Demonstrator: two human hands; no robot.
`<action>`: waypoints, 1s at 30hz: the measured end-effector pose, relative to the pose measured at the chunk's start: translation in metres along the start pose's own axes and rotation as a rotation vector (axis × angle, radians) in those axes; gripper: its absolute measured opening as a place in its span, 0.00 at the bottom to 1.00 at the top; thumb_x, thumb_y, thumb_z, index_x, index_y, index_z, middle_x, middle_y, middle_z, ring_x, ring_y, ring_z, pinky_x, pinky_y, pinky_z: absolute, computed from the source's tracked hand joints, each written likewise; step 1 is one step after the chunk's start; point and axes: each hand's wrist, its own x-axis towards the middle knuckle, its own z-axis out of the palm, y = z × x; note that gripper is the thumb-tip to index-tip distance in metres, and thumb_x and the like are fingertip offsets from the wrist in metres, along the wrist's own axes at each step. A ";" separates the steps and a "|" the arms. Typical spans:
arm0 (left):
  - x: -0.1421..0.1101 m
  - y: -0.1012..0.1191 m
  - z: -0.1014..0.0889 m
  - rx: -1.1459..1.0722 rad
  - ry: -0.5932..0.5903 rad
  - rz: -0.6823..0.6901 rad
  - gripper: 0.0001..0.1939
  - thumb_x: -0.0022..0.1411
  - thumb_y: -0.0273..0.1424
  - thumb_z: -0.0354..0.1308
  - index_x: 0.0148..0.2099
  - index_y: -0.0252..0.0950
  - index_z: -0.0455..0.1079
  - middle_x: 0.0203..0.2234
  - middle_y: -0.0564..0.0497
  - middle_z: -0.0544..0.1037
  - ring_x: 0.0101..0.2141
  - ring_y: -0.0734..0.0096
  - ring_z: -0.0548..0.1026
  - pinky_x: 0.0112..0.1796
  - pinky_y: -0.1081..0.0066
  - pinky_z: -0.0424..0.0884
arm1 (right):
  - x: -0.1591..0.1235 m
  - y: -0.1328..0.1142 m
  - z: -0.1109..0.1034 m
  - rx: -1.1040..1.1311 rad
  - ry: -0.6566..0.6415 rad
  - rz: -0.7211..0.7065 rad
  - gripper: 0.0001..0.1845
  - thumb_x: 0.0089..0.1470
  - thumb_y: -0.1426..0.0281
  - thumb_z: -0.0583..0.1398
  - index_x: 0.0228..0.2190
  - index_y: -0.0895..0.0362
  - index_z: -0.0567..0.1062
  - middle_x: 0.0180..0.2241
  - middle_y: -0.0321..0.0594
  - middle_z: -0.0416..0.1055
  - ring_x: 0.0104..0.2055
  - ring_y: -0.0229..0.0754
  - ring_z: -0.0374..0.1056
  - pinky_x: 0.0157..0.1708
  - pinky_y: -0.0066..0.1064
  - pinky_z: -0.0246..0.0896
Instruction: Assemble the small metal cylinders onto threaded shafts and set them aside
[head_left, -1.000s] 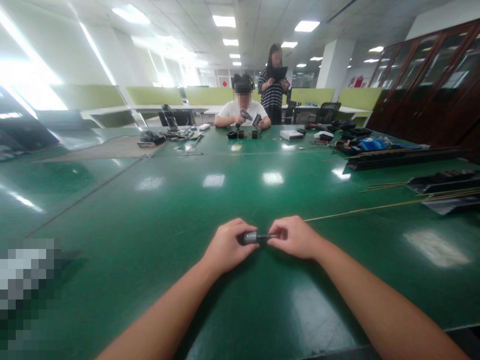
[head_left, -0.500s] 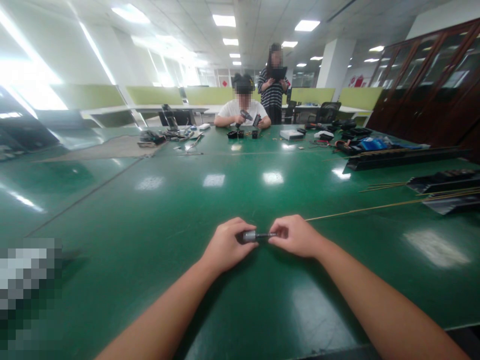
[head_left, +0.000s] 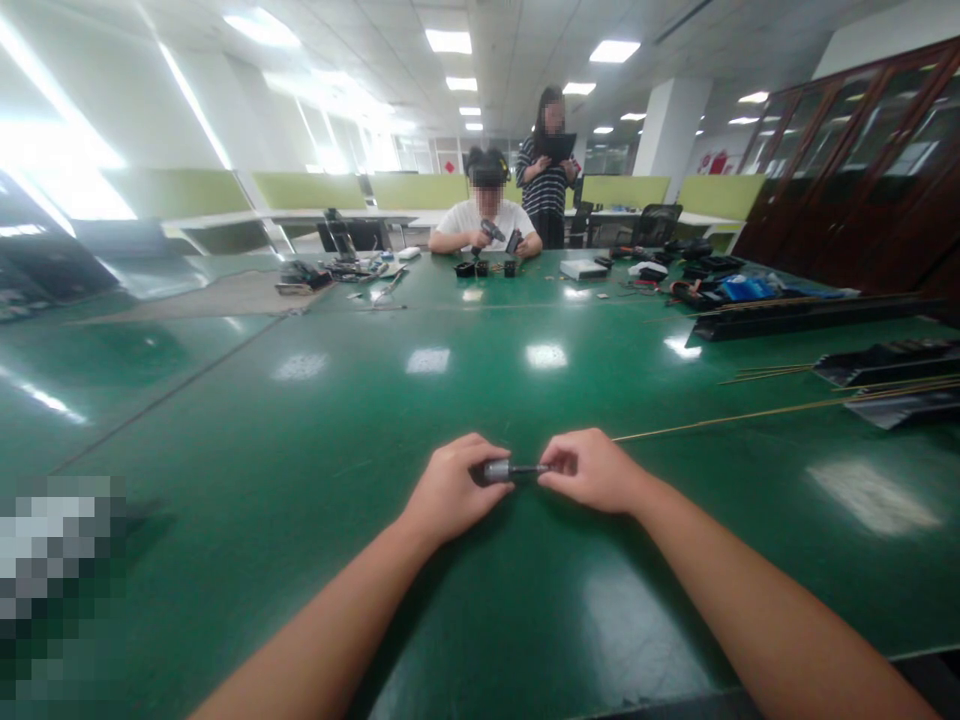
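Note:
My left hand (head_left: 454, 490) is closed round a small silver-grey cylinder (head_left: 497, 470), held just above the green table (head_left: 300, 420). A thin dark shaft (head_left: 529, 469) sticks out of the cylinder to the right. My right hand (head_left: 592, 472) pinches the far end of that shaft between thumb and fingers. Both hands meet at the middle of the view, near the table's front edge, knuckles up.
Long thin brass rods (head_left: 750, 413) and black trays (head_left: 889, 362) lie at the right. Across the table a seated person (head_left: 486, 215) handles a dark tool, with small black parts (head_left: 484, 268) before them; another person (head_left: 549, 165) stands behind. Tools and clutter (head_left: 330, 272) lie at the far left.

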 end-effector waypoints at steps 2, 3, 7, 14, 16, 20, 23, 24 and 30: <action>0.000 0.000 0.000 0.000 0.001 0.000 0.13 0.52 0.28 0.68 0.42 0.40 0.78 0.35 0.51 0.78 0.36 0.69 0.75 0.40 0.69 0.71 | 0.000 0.000 0.000 0.000 -0.002 0.002 0.06 0.49 0.69 0.65 0.30 0.58 0.79 0.25 0.36 0.75 0.26 0.36 0.69 0.27 0.26 0.60; 0.000 0.000 0.000 -0.001 0.002 0.001 0.13 0.52 0.28 0.68 0.42 0.40 0.78 0.35 0.51 0.78 0.36 0.69 0.75 0.40 0.69 0.71 | 0.000 0.000 0.000 0.000 -0.002 0.002 0.06 0.49 0.68 0.65 0.30 0.58 0.79 0.25 0.36 0.75 0.26 0.36 0.69 0.27 0.26 0.60; -0.001 0.000 -0.001 -0.002 0.008 0.000 0.13 0.52 0.28 0.68 0.42 0.40 0.78 0.35 0.51 0.78 0.36 0.69 0.75 0.40 0.69 0.71 | 0.000 0.000 0.000 0.000 0.003 0.004 0.06 0.49 0.68 0.65 0.30 0.57 0.79 0.25 0.36 0.75 0.26 0.36 0.68 0.27 0.26 0.60; -0.001 0.000 -0.001 0.002 0.018 -0.010 0.13 0.52 0.27 0.68 0.42 0.40 0.78 0.35 0.51 0.78 0.36 0.69 0.75 0.41 0.68 0.71 | 0.000 0.002 -0.001 0.004 0.007 0.009 0.06 0.49 0.68 0.65 0.30 0.58 0.79 0.25 0.36 0.75 0.26 0.36 0.69 0.27 0.26 0.61; 0.000 0.001 -0.001 -0.001 0.019 -0.007 0.13 0.52 0.27 0.68 0.42 0.40 0.78 0.35 0.51 0.78 0.37 0.68 0.75 0.41 0.68 0.71 | 0.000 0.002 -0.001 0.002 0.007 0.007 0.06 0.49 0.68 0.65 0.30 0.58 0.79 0.25 0.36 0.75 0.26 0.36 0.69 0.27 0.26 0.61; 0.000 0.000 -0.001 -0.002 0.016 -0.004 0.13 0.52 0.27 0.68 0.42 0.40 0.78 0.36 0.51 0.78 0.37 0.69 0.75 0.41 0.68 0.71 | 0.000 0.003 0.000 -0.002 0.011 0.005 0.06 0.49 0.68 0.65 0.30 0.58 0.79 0.25 0.36 0.75 0.25 0.36 0.68 0.27 0.26 0.60; 0.000 -0.001 0.000 0.003 0.015 -0.006 0.13 0.52 0.27 0.68 0.43 0.40 0.78 0.36 0.51 0.78 0.37 0.69 0.75 0.41 0.68 0.71 | 0.000 0.003 0.000 -0.001 0.010 0.001 0.06 0.48 0.68 0.65 0.30 0.58 0.79 0.25 0.36 0.75 0.25 0.36 0.68 0.26 0.26 0.60; 0.000 -0.001 0.000 0.002 0.015 -0.007 0.14 0.52 0.27 0.68 0.43 0.40 0.78 0.36 0.51 0.78 0.37 0.69 0.75 0.42 0.68 0.71 | 0.000 0.003 0.000 0.000 0.011 0.001 0.06 0.48 0.68 0.65 0.30 0.58 0.79 0.25 0.36 0.75 0.25 0.36 0.68 0.26 0.26 0.60; 0.000 -0.003 0.000 0.009 0.023 -0.006 0.14 0.52 0.27 0.68 0.43 0.40 0.78 0.36 0.51 0.78 0.38 0.68 0.75 0.42 0.67 0.72 | 0.000 0.003 0.000 0.001 0.016 0.013 0.06 0.48 0.68 0.65 0.30 0.57 0.79 0.25 0.36 0.75 0.26 0.36 0.68 0.27 0.26 0.60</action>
